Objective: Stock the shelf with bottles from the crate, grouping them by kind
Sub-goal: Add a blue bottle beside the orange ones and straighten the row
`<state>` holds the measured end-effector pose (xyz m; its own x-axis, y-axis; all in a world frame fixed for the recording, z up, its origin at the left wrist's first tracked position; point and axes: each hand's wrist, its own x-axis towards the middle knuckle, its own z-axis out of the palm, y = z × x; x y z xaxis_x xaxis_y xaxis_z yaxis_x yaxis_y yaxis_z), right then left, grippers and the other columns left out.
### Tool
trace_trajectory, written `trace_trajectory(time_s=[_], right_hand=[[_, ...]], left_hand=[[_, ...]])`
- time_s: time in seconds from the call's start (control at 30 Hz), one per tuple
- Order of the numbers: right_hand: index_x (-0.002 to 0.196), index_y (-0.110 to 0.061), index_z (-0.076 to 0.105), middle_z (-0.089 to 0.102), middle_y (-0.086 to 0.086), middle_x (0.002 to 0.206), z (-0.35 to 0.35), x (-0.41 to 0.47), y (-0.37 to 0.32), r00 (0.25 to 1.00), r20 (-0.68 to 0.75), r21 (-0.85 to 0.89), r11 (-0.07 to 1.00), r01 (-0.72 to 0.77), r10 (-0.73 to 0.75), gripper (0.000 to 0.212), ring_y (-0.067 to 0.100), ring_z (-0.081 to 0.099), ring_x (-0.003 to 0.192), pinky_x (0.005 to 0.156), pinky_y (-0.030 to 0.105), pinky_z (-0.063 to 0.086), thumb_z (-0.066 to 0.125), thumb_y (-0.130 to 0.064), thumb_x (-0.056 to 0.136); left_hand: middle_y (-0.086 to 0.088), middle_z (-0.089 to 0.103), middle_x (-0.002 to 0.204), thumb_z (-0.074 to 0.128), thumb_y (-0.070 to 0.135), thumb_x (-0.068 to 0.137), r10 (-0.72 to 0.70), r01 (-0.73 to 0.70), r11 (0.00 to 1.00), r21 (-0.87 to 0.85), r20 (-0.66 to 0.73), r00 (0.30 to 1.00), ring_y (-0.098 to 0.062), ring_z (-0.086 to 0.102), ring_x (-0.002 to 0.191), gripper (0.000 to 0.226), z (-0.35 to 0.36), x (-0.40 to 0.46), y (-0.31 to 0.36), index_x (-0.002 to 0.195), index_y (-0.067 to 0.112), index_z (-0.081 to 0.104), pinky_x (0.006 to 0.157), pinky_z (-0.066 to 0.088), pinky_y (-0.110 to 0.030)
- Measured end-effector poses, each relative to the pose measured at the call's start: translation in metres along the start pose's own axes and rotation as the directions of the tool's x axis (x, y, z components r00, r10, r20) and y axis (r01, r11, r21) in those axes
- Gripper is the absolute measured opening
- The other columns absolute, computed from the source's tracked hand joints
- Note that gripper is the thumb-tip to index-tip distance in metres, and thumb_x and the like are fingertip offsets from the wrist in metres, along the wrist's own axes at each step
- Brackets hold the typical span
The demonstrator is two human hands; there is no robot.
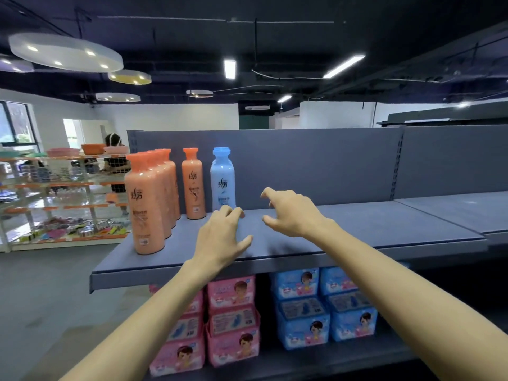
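Both hands empty, fingers curled: left hand (220,237), right hand (291,213) over shelf (357,229); blue bottle (222,180) beside orange bottles (154,199).

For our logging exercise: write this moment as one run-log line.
left hand: empty, open | right hand: empty, open | shelf: orange bottles at left, blue bottle beside them | crate: unseen

Pink packs (233,320) beside blue packs (327,306); ceiling lamps (66,52) overhead
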<state>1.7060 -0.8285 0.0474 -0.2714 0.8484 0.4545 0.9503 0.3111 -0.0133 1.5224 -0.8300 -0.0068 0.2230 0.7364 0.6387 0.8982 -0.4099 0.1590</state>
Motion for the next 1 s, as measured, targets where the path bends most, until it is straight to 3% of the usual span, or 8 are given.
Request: trace_trajectory(time_s=[0.27, 0.43, 0.8, 1.0], right_hand=[[0.13, -0.023, 0.043, 0.063, -0.001, 0.117, -0.011, -0.047, 0.03, 0.998, -0.062, -0.029, 0.999, -0.032, 0.03, 0.044, 0.027, 0.061, 0.101, 0.078, 0.038, 0.05, 0.055, -0.04, 0.092], [0.129, -0.028, 0.043, 0.064, -0.006, 0.112, 0.004, -0.128, 0.048, 0.994, -0.074, 0.025, 0.996, -0.082, 0.084, 0.043, 0.021, 0.062, 0.103, 0.078, 0.038, 0.051, 0.053, -0.047, 0.092], [0.13, -0.028, 0.041, 0.063, -0.007, 0.109, 0.109, -0.234, 0.105, 0.958, 0.191, 0.042, 0.973, -0.225, 0.213, 0.045, 0.021, 0.065, 0.096, 0.071, 0.036, 0.051, 0.053, -0.05, 0.093], [0.13, -0.027, 0.042, 0.061, -0.006, 0.107, 0.18, -0.28, 0.124, 0.893, 0.36, 0.056, 0.949, -0.311, 0.271, 0.046, 0.023, 0.064, 0.095, 0.064, 0.033, 0.04, 0.055, -0.048, 0.092]], left_hand=[[0.006, 0.055, 0.108, 0.064, 0.045, 0.082, 0.077, -0.075, 0.994, -0.085, 0.021, 0.997, -0.017, 0.052, 0.104, 0.043, 0.01, -0.002, 0.063, 0.117, 0.022, 0.053, 0.074, 0.053, -0.038], [0.011, 0.057, 0.1, 0.065, 0.042, 0.079, 0.142, -0.141, 0.976, -0.165, -0.006, 0.99, -0.013, 0.055, 0.095, 0.036, 0.032, -0.062, 0.088, 0.111, 0.026, 0.056, 0.068, 0.051, -0.032], [0.011, 0.055, 0.109, 0.062, 0.043, 0.084, 0.173, -0.09, 0.972, -0.218, 0.401, 0.9, -0.014, 0.054, 0.103, 0.047, 0.15, -0.151, 0.128, 0.125, 0.027, 0.049, 0.077, 0.049, -0.031], [0.01, 0.057, 0.107, 0.066, 0.042, 0.081, 0.102, 0.027, 0.977, -0.211, 0.574, 0.812, -0.015, 0.054, 0.104, 0.044, 0.211, -0.204, 0.137, 0.119, 0.025, 0.051, 0.078, 0.051, -0.036]])
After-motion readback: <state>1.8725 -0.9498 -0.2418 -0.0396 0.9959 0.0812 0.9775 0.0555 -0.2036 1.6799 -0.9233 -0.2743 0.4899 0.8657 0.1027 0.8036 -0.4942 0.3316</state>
